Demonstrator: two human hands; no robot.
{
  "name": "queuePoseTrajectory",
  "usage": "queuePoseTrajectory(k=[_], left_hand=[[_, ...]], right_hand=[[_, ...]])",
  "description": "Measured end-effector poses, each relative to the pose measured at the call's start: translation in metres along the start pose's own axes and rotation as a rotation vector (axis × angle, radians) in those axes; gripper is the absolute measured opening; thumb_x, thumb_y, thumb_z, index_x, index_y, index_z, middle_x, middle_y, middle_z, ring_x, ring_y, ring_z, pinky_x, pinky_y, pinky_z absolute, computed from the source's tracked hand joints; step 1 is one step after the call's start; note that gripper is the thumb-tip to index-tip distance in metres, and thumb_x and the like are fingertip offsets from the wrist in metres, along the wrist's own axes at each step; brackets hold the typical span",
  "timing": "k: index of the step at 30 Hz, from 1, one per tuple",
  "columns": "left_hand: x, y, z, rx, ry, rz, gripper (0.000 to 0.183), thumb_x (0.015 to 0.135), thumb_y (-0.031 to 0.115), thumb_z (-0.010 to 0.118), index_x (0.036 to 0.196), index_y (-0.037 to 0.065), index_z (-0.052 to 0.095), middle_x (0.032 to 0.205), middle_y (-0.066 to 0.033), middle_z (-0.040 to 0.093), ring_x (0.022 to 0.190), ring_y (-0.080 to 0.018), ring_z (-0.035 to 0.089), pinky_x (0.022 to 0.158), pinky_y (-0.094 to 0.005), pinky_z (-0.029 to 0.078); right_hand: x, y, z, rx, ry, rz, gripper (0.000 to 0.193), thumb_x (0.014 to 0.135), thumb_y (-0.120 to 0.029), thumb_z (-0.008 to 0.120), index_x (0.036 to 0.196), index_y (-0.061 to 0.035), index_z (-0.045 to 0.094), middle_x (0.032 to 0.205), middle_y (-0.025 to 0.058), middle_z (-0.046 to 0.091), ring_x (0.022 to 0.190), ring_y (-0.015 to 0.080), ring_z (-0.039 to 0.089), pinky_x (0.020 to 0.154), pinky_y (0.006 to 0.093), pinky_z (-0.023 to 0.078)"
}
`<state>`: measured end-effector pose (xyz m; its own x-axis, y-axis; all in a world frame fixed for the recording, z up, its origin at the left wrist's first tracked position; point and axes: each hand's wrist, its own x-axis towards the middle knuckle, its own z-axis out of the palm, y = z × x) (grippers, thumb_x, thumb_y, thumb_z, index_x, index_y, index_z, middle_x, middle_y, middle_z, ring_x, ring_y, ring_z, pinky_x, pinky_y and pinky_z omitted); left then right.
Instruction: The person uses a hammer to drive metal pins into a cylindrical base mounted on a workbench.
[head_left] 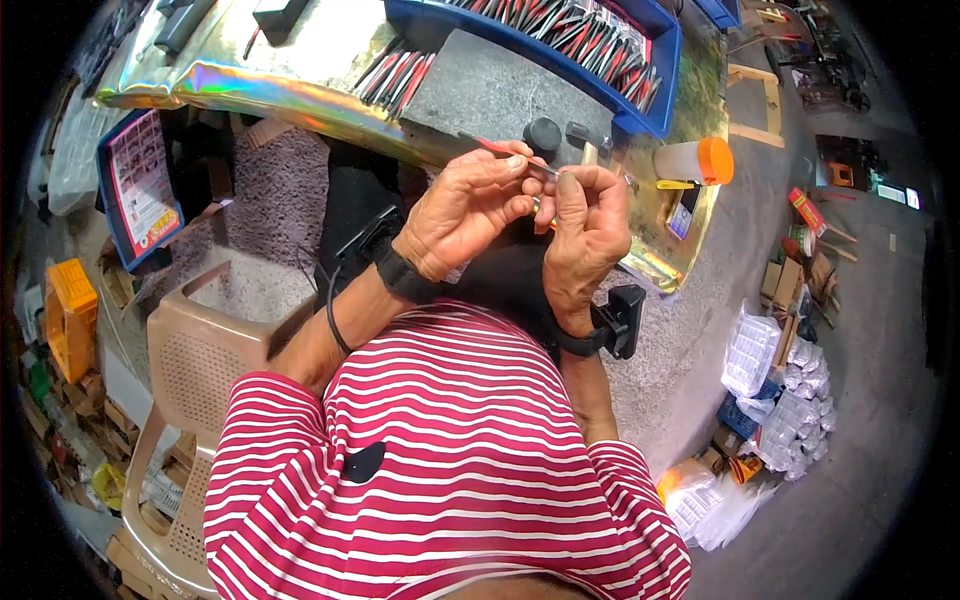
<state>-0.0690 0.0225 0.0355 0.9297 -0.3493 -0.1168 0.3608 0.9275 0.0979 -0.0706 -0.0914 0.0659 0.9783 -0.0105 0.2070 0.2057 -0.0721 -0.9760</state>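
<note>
My left hand (462, 212) and my right hand (590, 222) meet over the near edge of the bench. Between their fingertips they pinch a slim red-and-black tool (492, 145); its red end sticks out past the left fingers. Part of it is hidden by my fingers, so its exact kind is unclear. Just beyond lies a grey slab (480, 88) with a round black piece (542, 135) and a small dark block (580, 132) on it. Similar red-and-black tools (398, 80) lie bunched left of the slab. Many more fill a blue tray (652, 122) behind it.
A clear jar with an orange lid (695, 160) stands at the bench's right side. Shiny foil-like sheeting (280, 95) covers the bench. Left of me is a beige plastic chair (205, 345). Plastic-wrapped packs (790, 420) and boxes lie on the floor to the right.
</note>
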Motion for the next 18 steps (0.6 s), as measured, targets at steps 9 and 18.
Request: queuePoseTrajectory(k=[9, 18], left_hand=[[0.000, 0.007, 0.006, 0.489, -0.024, 0.227, 0.014, 0.079, 0.005, 0.052, 0.093, 0.001, 0.049, 0.089, -0.0108, 0.055, 0.071, -0.0132, 0.055, 0.055, -0.0216, 0.048], [0.000, -0.001, 0.007, 0.725, 0.135, 0.276, 0.016, 0.080, 0.008, 0.054, 0.092, -0.001, 0.051, 0.077, -0.0091, 0.057, 0.062, -0.0130, 0.056, 0.055, -0.0219, 0.048]], right_hand=[[-0.003, 0.002, -0.003, -0.014, -0.003, 0.091, 0.007, 0.085, -0.008, 0.048, 0.085, -0.0010, 0.045, 0.063, -0.0008, 0.046, 0.048, 0.0035, 0.041, 0.042, 0.0163, 0.033], [-0.001, 0.020, -0.002, 0.112, 0.032, 0.209, 0.008, 0.084, -0.008, 0.049, 0.084, -0.0006, 0.046, 0.063, 0.0004, 0.049, 0.047, 0.0023, 0.040, 0.041, 0.0149, 0.032]])
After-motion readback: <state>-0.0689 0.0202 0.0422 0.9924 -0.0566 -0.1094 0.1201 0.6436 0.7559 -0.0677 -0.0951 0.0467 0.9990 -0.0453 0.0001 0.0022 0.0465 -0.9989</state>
